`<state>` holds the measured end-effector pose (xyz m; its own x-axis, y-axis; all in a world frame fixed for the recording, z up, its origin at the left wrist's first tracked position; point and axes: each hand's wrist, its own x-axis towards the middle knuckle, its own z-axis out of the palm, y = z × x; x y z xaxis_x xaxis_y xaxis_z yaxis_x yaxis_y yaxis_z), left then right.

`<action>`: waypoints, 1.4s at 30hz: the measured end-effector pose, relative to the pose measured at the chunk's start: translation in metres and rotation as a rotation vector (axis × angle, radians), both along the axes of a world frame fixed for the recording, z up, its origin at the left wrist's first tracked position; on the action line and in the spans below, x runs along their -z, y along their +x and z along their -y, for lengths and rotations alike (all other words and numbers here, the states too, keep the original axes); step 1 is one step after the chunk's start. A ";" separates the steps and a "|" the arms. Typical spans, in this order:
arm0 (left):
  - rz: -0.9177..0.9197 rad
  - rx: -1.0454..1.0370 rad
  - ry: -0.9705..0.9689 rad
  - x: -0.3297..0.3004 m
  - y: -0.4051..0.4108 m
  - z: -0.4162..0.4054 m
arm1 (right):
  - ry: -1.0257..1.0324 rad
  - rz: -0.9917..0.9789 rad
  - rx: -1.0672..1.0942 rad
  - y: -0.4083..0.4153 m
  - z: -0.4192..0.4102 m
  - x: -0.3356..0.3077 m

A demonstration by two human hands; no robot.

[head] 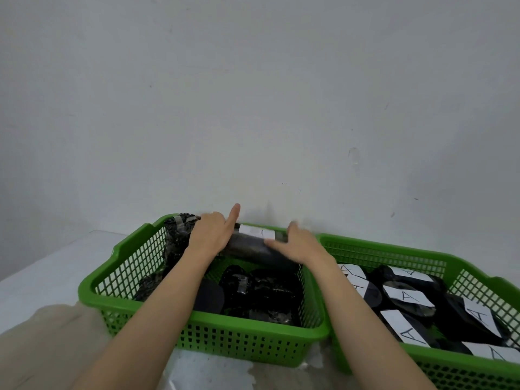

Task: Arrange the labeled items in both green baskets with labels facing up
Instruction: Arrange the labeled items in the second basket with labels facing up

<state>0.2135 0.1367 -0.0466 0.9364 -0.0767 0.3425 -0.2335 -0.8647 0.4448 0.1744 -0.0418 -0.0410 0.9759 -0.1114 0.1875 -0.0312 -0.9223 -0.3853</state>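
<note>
Two green mesh baskets stand side by side, the left basket and the right basket. At the far side of the left basket lies a long black wrapped roll with its white label on top. My left hand grips the roll's left end, index finger pointing up. My right hand holds its right end. Below the roll lie several black wrapped items with no labels showing. The right basket holds several black items whose white "A" labels face up.
A black bundle with clear tape leans in the left basket's far left corner. Both baskets rest on a white table against a pale wall. Beige cloth lies at the near left.
</note>
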 end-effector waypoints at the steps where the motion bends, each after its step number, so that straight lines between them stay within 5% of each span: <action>1: -0.048 0.020 0.053 0.002 0.001 0.001 | -0.125 -0.068 -0.024 0.000 -0.002 0.003; 5: -0.398 0.112 0.195 0.013 0.002 0.008 | -0.288 -0.185 -0.050 0.004 -0.014 0.007; 8: -0.433 0.158 0.246 0.015 0.002 0.007 | -0.313 -0.255 -0.067 0.004 -0.013 0.009; 12: -0.341 0.135 0.325 0.012 -0.003 0.005 | -0.381 -0.247 -0.059 0.005 -0.011 0.010; 18: 0.214 -0.128 0.249 -0.019 -0.009 -0.017 | -0.247 0.001 -0.092 0.005 -0.024 0.001; 21: 0.018 -0.248 0.346 -0.013 -0.005 -0.049 | -0.132 0.007 -0.168 0.008 -0.044 -0.013; 24: -0.206 -0.168 0.116 0.007 0.000 -0.068 | 0.083 0.004 -0.242 0.013 -0.073 -0.026; 28: -0.034 -0.191 -0.297 0.009 0.001 -0.071 | 0.444 0.104 -0.202 0.013 -0.107 -0.007; 31: 0.062 -0.254 -0.820 0.002 0.002 -0.073 | 0.622 0.198 -0.113 0.016 -0.107 0.001; 34: -0.205 -0.055 -1.430 -0.004 0.005 -0.074 | 0.849 0.131 -0.251 0.013 -0.102 -0.002; 37: -0.359 -0.059 -1.282 -0.004 0.002 -0.069 | 0.808 0.049 -0.389 0.008 -0.109 0.004; 39: -0.235 -0.224 -1.014 -0.005 0.000 -0.067 | 0.758 0.108 -0.372 0.009 -0.112 0.008; 42: 0.013 -0.270 -0.922 -0.004 0.000 -0.072 | 0.777 0.144 -0.350 0.012 -0.115 0.013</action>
<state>0.2131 0.2082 -0.0428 0.8787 0.4458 0.1707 -0.0873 -0.2015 0.9756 0.1867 0.0734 -0.0540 0.9505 0.0436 0.3077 0.3035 -0.3429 -0.8890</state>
